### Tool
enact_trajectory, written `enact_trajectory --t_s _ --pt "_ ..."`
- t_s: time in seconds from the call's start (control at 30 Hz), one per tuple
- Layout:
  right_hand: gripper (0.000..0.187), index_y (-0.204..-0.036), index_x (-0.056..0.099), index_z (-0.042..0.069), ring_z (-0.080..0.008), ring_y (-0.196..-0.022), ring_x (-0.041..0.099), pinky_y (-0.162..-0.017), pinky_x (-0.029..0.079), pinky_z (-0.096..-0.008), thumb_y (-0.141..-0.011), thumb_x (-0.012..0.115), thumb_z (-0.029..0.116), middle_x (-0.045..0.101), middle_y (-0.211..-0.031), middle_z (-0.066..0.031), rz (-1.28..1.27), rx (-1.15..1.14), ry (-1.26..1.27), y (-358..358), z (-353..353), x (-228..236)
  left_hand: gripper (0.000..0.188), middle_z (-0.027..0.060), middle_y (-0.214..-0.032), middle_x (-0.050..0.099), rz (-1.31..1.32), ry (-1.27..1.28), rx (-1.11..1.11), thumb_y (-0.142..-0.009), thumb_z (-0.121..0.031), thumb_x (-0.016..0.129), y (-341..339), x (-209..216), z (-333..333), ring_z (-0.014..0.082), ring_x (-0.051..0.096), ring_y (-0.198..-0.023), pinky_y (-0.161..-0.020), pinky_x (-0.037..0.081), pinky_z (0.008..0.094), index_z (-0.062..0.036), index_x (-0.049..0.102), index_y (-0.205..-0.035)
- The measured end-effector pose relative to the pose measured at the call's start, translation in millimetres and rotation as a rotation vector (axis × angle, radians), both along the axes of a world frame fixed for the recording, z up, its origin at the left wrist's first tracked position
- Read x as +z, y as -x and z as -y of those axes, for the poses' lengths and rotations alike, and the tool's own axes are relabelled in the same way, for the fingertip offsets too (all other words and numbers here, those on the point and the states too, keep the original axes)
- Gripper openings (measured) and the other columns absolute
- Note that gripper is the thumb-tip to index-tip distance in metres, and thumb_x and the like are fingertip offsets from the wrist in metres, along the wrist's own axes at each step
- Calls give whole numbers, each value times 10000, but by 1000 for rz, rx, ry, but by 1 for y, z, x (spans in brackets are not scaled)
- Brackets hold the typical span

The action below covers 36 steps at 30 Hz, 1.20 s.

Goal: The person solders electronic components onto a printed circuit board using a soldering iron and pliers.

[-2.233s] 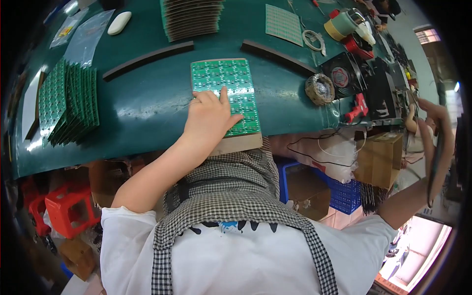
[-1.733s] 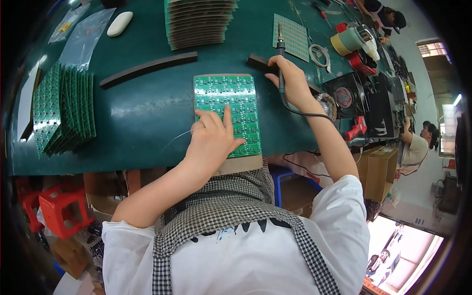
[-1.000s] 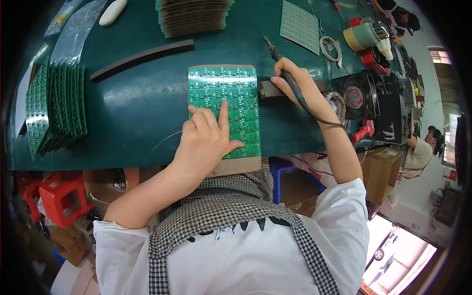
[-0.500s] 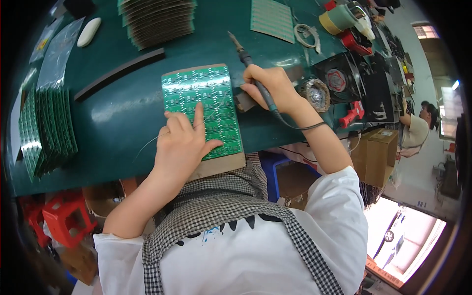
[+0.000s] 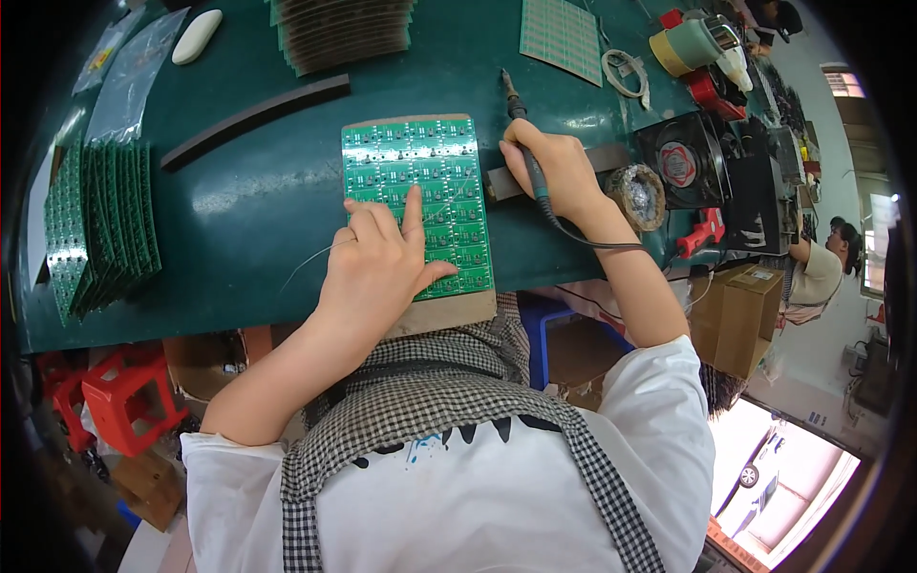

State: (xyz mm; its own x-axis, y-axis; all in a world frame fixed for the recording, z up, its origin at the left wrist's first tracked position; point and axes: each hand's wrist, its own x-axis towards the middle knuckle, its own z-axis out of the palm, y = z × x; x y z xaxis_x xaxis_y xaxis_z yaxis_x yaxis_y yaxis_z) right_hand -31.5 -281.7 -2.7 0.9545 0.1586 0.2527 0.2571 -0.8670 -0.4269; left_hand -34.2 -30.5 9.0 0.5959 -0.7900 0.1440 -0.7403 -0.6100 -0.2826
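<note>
A green panel of small circuit boards [image 5: 449, 162] lies on a flat brownish backing board [image 5: 454, 313] at the table's near edge. My left hand [image 5: 377, 253] rests on the panel, index finger and thumb stretched over it, the other fingers curled. Thin solder wire [image 5: 304, 265] runs through that hand, its tail sticking out to the left. To the panel's right, my right hand [image 5: 564, 177] grips a soldering iron [image 5: 528, 153], its tip pointing up and away, clear of the panel. Under this hand lies a dark flat bar [image 5: 604, 158].
Stacked green panels stand at left [image 5: 105, 224] and far middle [image 5: 344, 33]. A long dark strip [image 5: 258, 119] lies left of centre. At right are a round tip-cleaning pot [image 5: 638, 196], a black fan [image 5: 680, 162] and a red-handled tool [image 5: 702, 232]. Another person [image 5: 820, 256] sits far right.
The whole view has shifted, so the table's things sit further right. The soldering iron stands more upright, its tip swung rightward relative to the panel. My left hand keeps its place on the panel.
</note>
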Motion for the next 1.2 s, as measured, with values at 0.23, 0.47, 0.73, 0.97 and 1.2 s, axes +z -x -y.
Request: enact_trajectory --t_s 0.23,0.47,0.73,0.97,1.2 --pt "95 -879 511 78 -380 -618 591 -545 442 -455 -857 579 141 601 -660 -169 -56 -110 -28 6 -7 4 761 248 -855 614 32 9 -34 -733 -687 518 -2 0 0 228 598 -737 -551 454 238 -99 617 -1206" --pt "93 -875 515 76 -373 -596 589 -534 437 -460 -851 575 142 593 -636 -171 -12 -102 -23 10 -17 2 786 216 -872 617 15 -26 -3 -696 -665 570 -1 2 2 211 597 -748 -612 514 257 -89 587 -1230" --pt "96 -863 516 75 -365 -575 585 -511 430 -455 -856 570 153 588 -620 -166 14 -130 31 14 -19 -1 799 241 -890 617 9 -28 -9 -694 -673 569 -1 2 1 222 608 -762 -625 520 267 -88 581 -1239" --pt "171 -850 518 94 -303 -677 597 -596 467 -418 -775 668 124 636 -806 -96 174 -208 179 28 -31 5 798 236 -885 613 8 -24 4 -691 -669 574 0 0 0 224 607 -762 -614 511 261 -87 582 -1237" --pt "329 -962 529 117 -356 -1165 475 -999 314 -545 -709 734 161 627 -1104 -113 118 214 0 24 -61 22 784 222 -894 605 -26 -11 10 -698 -647 594 0 -1 -2 247 608 -818 -618 494 247 -89 573 -1249"
